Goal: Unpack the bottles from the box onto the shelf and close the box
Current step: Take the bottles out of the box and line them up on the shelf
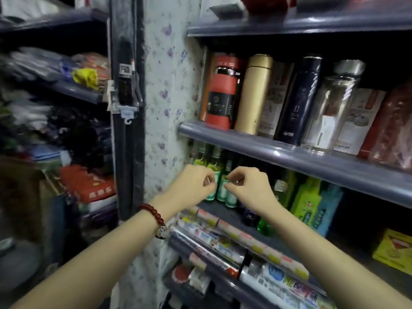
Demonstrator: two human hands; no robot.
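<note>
Several small green bottles (pixel 221 190) with green-and-white labels stand in a tight group at the left end of a dark shelf board (pixel 225 214). My left hand (pixel 191 186), with a red bead bracelet on its wrist, has its fingertips pinched against the leftmost front bottle (pixel 210 196). Close beside it, my right hand (pixel 247 186) pinches the top of a neighbouring bottle (pixel 230 200). The hands hide the bottles' upper parts. More green bottle necks (pixel 201 160) show behind. A blurred brown cardboard shape (pixel 20 192) at the far left may be the box.
The shelf above (pixel 289 153) carries flasks and a glass bottle. Green and blue packets (pixel 312 206) stand right of the bottles, a yellow carton (pixel 394 250) further right. Rolls and wrapped goods (pixel 234 237) line the shelf front below. A second rack with folded goods (pixel 66 134) is on the left.
</note>
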